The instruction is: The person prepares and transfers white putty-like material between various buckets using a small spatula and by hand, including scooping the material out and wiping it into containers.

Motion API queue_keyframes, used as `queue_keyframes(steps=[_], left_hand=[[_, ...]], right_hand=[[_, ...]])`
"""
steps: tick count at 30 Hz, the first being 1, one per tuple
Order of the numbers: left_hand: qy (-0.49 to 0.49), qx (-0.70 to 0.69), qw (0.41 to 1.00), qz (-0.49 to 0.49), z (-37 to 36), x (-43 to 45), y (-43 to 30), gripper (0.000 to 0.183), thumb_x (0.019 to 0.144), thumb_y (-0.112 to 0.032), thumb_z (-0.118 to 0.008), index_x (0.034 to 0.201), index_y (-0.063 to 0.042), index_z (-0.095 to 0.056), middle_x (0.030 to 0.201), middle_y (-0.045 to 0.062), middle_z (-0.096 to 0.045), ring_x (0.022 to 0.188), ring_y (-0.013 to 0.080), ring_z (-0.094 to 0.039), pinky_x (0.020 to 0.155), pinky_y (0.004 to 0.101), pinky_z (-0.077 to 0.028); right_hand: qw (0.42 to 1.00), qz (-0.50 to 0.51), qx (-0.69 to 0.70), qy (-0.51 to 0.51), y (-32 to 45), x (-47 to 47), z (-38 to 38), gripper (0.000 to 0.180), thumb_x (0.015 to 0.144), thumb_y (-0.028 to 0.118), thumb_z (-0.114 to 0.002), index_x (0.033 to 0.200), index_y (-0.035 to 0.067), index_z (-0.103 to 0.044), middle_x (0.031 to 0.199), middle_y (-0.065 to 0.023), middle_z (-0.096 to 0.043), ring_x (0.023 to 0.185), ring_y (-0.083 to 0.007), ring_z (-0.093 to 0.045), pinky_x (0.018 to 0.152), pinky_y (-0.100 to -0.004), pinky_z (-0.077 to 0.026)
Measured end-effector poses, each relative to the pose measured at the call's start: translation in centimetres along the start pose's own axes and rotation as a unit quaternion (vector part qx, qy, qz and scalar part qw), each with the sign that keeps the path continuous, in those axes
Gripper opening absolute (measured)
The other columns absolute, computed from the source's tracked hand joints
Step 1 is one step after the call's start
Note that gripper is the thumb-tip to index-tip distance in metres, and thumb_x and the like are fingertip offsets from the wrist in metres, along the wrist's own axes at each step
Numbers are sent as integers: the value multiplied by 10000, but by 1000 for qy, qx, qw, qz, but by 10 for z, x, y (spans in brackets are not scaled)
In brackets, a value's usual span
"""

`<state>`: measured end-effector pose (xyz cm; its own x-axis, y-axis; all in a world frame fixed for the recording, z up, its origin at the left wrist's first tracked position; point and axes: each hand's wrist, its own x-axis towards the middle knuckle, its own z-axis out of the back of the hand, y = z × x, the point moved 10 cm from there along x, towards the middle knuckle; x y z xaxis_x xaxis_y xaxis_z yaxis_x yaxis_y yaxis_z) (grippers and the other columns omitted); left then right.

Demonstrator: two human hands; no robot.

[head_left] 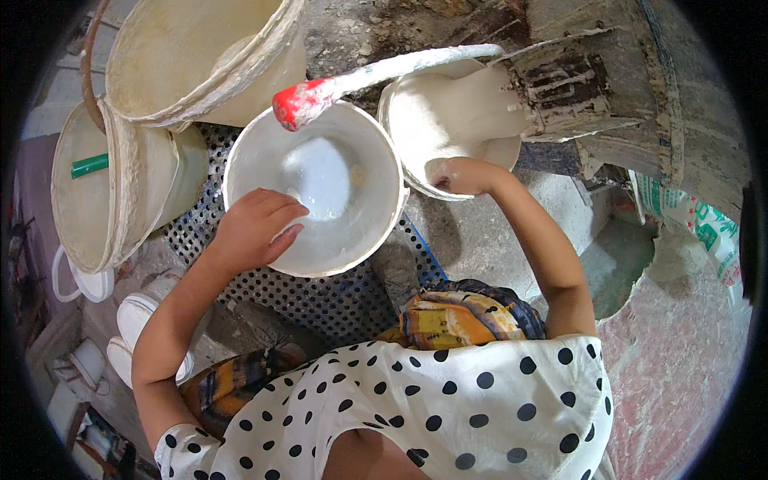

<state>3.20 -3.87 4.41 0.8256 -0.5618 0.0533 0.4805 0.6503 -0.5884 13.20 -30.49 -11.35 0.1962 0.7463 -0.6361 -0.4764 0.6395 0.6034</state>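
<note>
A white plastic bucket (pixel 371 240) stands before me, with a little pale liquid (pixel 324 180) at its bottom. My left hand (pixel 259 225) reaches over its left rim, fingers bent and thumb apart, holding nothing visible. To the right, thick white slurry (pixel 480 111) runs off a coated spout (pixel 561 90) into a second white bucket (pixel 393 129). My right hand (pixel 465 175) is at that bucket's near rim. Its fingers dip inside and are partly hidden, so their grip is unclear. A slurry-coated rod with a red end (pixel 300 105) extends above both buckets.
Two large crusted buckets stand on the left: an upper one (pixel 174 54) and a lower one (pixel 84 204) with a green tube (pixel 90 166). Beneath lies a perforated dark mat (pixel 312 306). White lids (pixel 135 318) are at lower left, a printed sack (pixel 708 231) at far right.
</note>
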Motion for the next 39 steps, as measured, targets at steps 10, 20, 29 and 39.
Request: queue_keyframes(steps=[10, 20, 29, 39], left_hand=[[-46, -3, 999, 22, 7, -1, 5, 117, 785, -79, -671, 900, -64, -676, 825, 93, -662, 761, 283, -652, 684, 393, -526], [-47, -10, 998, 41, 7, -6, 10, 127, 787, -48, -660, 912, -66, -677, 815, 104, -671, 743, 290, -662, 660, 397, -527], [-66, 3, 998, 22, 9, -1, 6, 126, 781, -58, -661, 904, -73, -679, 803, 92, -665, 722, 284, -656, 635, 398, -526], [-63, -4, 998, 29, 8, -5, 10, 125, 781, -66, -661, 905, -76, -670, 779, 94, -649, 711, 292, -645, 633, 405, -519]], right_hand=[[926, 1, 117, -358, -16, 103, 91, 329, 815, 191, -600, 1043, -47, -604, 998, -239, -665, 921, -323, -653, 827, -422, -513], [955, -129, -207, -170, 44, 65, 104, 270, 867, 255, -540, 950, 58, -705, 990, -183, -701, 920, -318, -684, 837, -491, -519], [952, -200, -225, -47, -46, 108, 89, 410, 891, 254, -532, 1195, -14, -590, 1055, -219, -672, 992, -350, -643, 891, -447, -486], [989, -144, -36, 0, 58, 20, 49, 334, 857, 270, -551, 1052, 34, -686, 1042, -247, -670, 953, -368, -656, 868, -422, -496]])
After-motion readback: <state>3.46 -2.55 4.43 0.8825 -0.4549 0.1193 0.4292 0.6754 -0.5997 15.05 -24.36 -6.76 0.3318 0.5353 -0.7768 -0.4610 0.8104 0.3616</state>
